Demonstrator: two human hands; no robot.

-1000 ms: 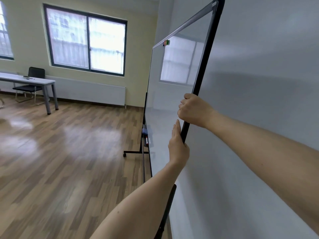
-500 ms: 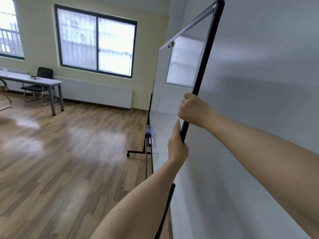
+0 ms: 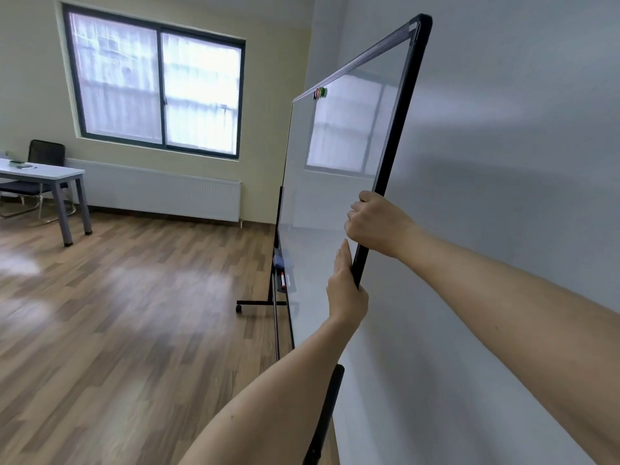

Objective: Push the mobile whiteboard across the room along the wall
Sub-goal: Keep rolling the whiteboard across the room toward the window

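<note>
No readable text anywhere.

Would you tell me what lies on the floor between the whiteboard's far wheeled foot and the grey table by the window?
In the head view, only bare wooden floor separates the whiteboard foot from the grey table.

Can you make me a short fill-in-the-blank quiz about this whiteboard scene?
1. Both hands hold the whiteboard's black ____.
2. The right hand grips ____ the left hand.
3. The table stands on the ____ side of the room.
4. Under the window hangs a white ____.

Missing words: frame; above; left; radiator
</note>
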